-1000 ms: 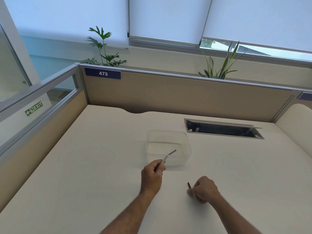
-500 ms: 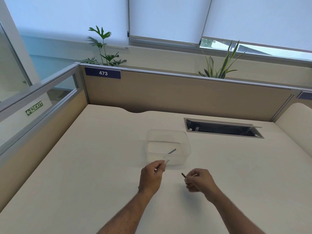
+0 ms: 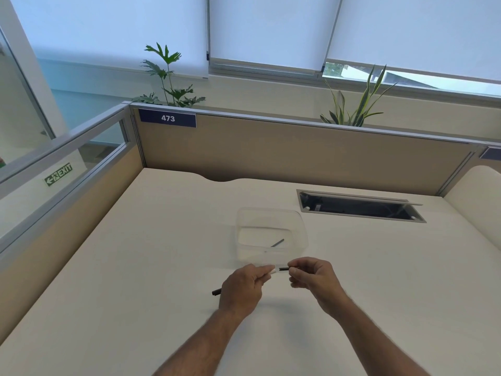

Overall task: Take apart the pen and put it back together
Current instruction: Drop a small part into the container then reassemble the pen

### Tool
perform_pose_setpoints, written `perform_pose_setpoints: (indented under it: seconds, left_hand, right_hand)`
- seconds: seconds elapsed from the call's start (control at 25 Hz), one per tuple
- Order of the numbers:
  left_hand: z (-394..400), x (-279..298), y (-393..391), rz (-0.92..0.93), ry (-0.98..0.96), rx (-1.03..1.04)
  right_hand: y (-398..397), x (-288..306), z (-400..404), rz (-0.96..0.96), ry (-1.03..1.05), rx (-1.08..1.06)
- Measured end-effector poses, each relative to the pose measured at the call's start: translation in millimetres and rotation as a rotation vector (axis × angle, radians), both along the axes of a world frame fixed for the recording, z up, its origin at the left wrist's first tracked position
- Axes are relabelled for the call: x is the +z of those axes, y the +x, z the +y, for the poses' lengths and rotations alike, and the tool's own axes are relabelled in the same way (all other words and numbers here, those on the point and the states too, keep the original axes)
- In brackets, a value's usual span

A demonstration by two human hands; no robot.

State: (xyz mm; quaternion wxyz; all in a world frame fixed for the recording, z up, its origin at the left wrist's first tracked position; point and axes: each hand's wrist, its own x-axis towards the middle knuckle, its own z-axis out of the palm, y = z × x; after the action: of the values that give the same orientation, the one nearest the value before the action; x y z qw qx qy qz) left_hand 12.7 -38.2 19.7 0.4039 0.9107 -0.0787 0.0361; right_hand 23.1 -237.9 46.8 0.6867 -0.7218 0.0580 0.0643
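My left hand (image 3: 244,287) grips a pen barrel (image 3: 272,271) with a white front end; its dark rear end (image 3: 216,292) sticks out to the left of the hand. My right hand (image 3: 311,276) pinches a short dark pen piece (image 3: 283,269), held end to end with the white barrel tip, nearly touching. Both hands hover over the cream desk (image 3: 135,267), just in front of a clear plastic container (image 3: 298,234). Inside the container lies a thin grey pen part (image 3: 277,243).
A recessed cable tray (image 3: 360,208) opens in the desk at the back right. Beige partition panels (image 3: 271,156) wall the desk at the back and left. Plants stand behind the partition.
Both hands came together in front of the container. The left hand turned the barrel level; the right hand rose from the desk and brought its dark piece to the barrel's white tip.
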Motion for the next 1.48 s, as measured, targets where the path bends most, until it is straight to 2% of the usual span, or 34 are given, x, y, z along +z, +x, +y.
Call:
perform_pose_setpoints:
  seconds: [0.44,1.24,1.48]
  left_hand:
    - [-2,-3,-4,-0.064,0.016,-0.023]
    - [2,-4,-10,-0.034,0.011,-0.063]
    - [-1,1,-13,-0.061,0.013,-0.1]
  right_hand:
    - [-2,-2,0,-0.031,-0.04,0.074]
    - [-6,1,1,-0.016,-0.195,0.224]
    - [-11,0,8,-0.042,-0.325,0.254]
